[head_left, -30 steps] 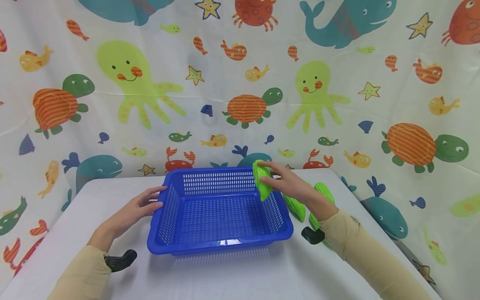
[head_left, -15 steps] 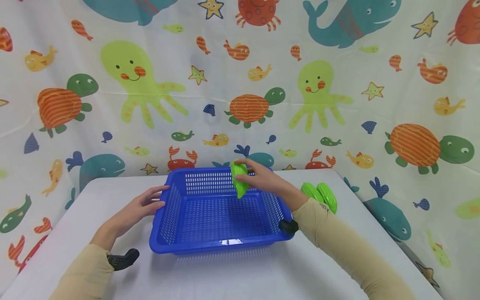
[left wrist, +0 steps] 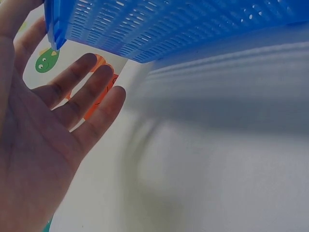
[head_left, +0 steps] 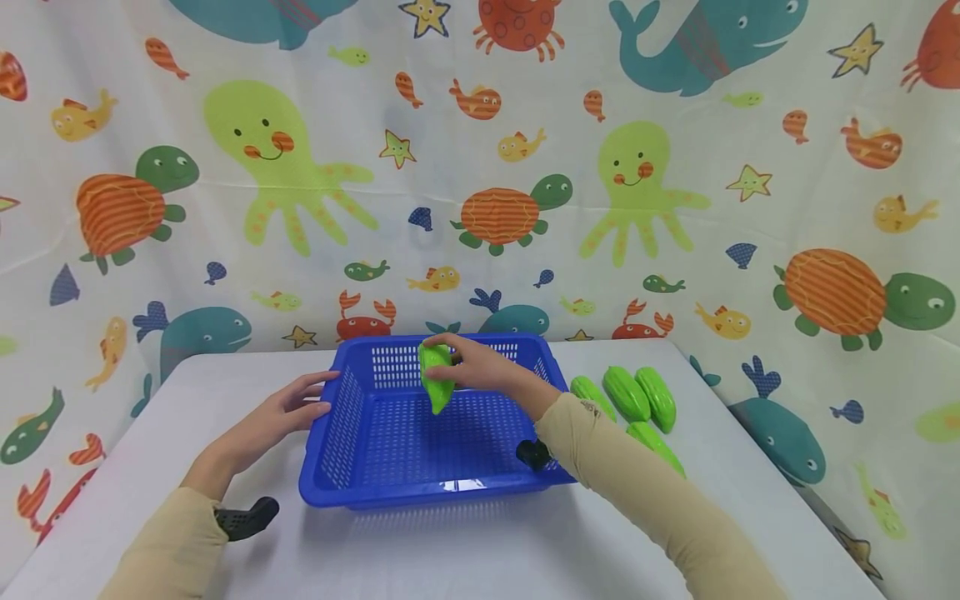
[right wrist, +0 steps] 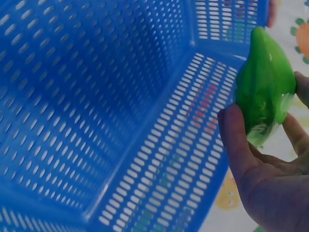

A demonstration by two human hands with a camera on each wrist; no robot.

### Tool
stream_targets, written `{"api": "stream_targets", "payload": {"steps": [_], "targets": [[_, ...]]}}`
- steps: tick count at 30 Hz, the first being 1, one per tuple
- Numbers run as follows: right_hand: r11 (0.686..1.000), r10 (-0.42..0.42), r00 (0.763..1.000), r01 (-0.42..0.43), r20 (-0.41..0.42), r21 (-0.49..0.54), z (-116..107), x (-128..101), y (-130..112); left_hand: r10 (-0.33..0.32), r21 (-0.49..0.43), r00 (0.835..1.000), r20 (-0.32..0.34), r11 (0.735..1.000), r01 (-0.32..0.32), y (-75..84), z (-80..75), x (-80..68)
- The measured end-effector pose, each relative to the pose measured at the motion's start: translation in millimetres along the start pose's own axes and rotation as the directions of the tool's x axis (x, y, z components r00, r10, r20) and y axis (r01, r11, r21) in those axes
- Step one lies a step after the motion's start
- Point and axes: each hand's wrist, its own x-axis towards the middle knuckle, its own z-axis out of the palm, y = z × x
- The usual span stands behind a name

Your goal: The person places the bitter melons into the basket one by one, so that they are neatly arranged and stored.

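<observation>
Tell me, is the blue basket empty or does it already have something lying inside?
Empty: the blue basket shows only bare floor. The right hand holds one green vegetable above it.

Bright, even, soft light in the head view; only a faint striped shadow under the basket [head_left: 442, 417] on the table [head_left: 465, 550], plus a small glare spot on its near rim. Slight bowing at the edges. Dimmer in both wrist views: blurred left hand [left wrist: 43, 140], shaded table, soft-focus right hand [right wrist: 263, 179].
</observation>
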Motion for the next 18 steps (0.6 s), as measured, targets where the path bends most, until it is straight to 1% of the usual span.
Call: {"api": "stream_targets", "payload": {"steps": [5, 11, 14, 18], "targets": [[0.999, 0.015, 0.999, -0.014, 0.035, -0.042, 12.5, 11.2, -5.2, -0.006, -0.002, 1.0, -0.002, 1.0, 0.006, -0.6, 0.3, 0.8], [0.992, 0.006, 0.994, 0.008, 0.108, -0.128, 28.5, 26.7, -6.1, -0.01, 0.003, 1.0, -0.004, 1.0, 0.01, -0.7, -0.1, 0.4], [0.991, 0.016, 0.991, 0.003, 0.135, -0.133, 37.4, 34.0, -6.8, -0.007, -0.001, 1.0, -0.001, 1.0, 0.007, -0.8, 0.2, 0.0], [0.992, 0.046, 0.984, -0.024, 0.171, -0.127, 49.3, 41.2, -9.4, 0.0, -0.006, 1.0, 0.002, 1.0, 0.0, -0.3, 0.8, -1.3]]}}
